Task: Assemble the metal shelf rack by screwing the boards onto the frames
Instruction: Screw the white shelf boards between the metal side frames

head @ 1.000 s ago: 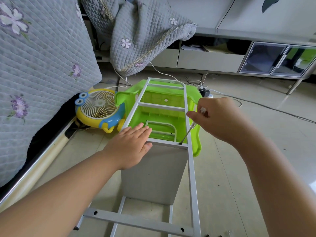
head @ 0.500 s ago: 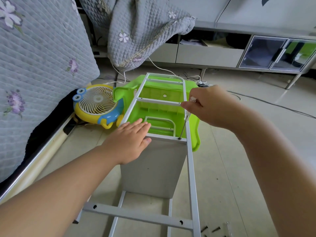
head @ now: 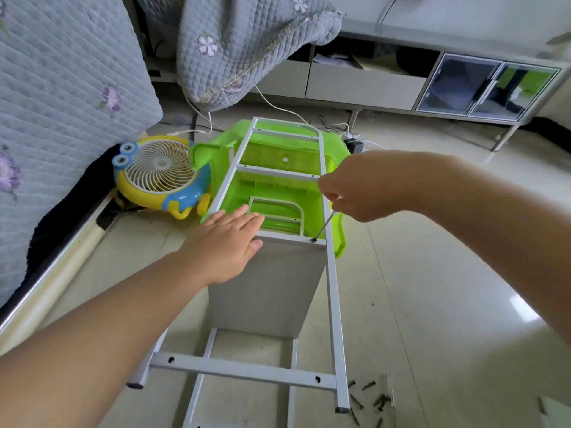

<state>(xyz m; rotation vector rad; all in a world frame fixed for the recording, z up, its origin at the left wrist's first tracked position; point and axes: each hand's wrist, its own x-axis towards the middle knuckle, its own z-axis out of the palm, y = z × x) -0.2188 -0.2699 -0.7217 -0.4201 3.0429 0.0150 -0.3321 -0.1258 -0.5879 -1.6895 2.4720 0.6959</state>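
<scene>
A white metal ladder-shaped frame (head: 334, 291) lies across the top edge of an upright grey board (head: 265, 288). My left hand (head: 228, 242) rests flat on the frame's crossbar over the board, fingers together. My right hand (head: 367, 186) grips a thin screwdriver (head: 323, 227), its tip set in a screw hole at the crossbar's right end. A second frame (head: 200, 387) lies on the floor under the board. Several dark screws (head: 367, 400) lie on the tiles by the frame's near right foot.
A green plastic stool (head: 272, 186) lies upturned behind the board. A yellow and blue toy fan (head: 157, 174) sits left of it, against a quilt-covered bed (head: 55, 97). A low cabinet (head: 432, 84) and loose cables (head: 278, 106) run along the back.
My right hand has turned over the screwdriver and dropped slightly; the tip stays in the hole. The camera has tilted down, showing more screws. My left hand holds still.
</scene>
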